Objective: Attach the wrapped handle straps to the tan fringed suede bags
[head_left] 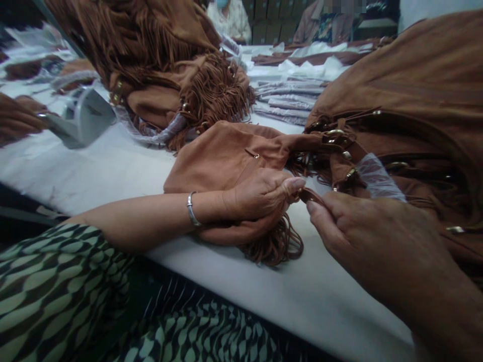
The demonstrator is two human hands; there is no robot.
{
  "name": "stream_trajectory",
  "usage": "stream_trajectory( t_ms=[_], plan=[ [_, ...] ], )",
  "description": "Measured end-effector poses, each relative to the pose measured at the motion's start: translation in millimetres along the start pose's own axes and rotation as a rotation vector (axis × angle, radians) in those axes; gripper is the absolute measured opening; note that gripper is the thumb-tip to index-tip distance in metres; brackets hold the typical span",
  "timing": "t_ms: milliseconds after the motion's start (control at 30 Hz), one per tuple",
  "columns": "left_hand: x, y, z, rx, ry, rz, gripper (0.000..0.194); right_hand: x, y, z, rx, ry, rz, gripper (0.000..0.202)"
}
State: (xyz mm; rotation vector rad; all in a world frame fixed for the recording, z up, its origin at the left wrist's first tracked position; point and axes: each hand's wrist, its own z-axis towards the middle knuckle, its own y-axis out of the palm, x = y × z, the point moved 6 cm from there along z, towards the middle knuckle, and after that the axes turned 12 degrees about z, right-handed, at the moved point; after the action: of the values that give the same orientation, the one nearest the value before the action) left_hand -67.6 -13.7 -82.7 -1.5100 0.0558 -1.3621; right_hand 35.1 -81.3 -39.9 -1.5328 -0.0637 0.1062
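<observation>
A brown suede handbag (211, 161) lies on the white table in front of me, with a small zip on its side and fringe (277, 246) hanging by its lower edge. My left hand (264, 193) rests over the bag, its thumb and fingers pinched on metal hardware at one end of a strap. From the right, my right hand (362, 236) grips the same short brown leather strap (313, 196) between thumb and fingers. The two hands are close together, the strap stretched across the small gap. My fingers partly hide the metal piece.
Fringed brown bags (162, 65) are heaped behind, their handles wrapped in plastic. More brown bags (415, 80) crowd the right side. At the left stands a grey tape dispenser (81, 118) near another person's hand (20, 118). Flat wrapped pieces (287, 98) lie stacked farther back; two people are beyond.
</observation>
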Motion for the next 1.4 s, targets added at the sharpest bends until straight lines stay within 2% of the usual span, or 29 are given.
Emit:
stream_trajectory(
  t_ms=[167,333,633,933,1200,1400],
  plan=[
    [3.0,-1.8,-0.6,0.025,0.024,-0.028,0.039,8.9,1.3,1.9,-0.130,0.039,0.050,0.037],
    [4.8,-1.5,-1.5,0.017,0.061,0.042,0.040,6.1,5.0,0.9,-0.204,0.045,0.038,0.038],
    [4.5,-1.7,-2.7,0.055,0.119,0.167,0.045,-0.8,5.5,-0.1,-0.110,0.010,0.013,0.035],
    [13.1,-5.4,-8.6,0.160,0.237,0.238,0.044,0.3,6.5,-0.7,-0.097,-0.011,0.019,0.036],
    [11.5,-5.3,-8.1,0.150,0.227,0.267,0.046,1.6,7.5,-0.7,-0.147,0.006,0.041,0.037],
    [11.0,-5.3,-7.5,0.138,0.197,0.257,0.047,-1.7,7.7,0.5,-0.092,-0.034,0.050,0.038]
  ],
)
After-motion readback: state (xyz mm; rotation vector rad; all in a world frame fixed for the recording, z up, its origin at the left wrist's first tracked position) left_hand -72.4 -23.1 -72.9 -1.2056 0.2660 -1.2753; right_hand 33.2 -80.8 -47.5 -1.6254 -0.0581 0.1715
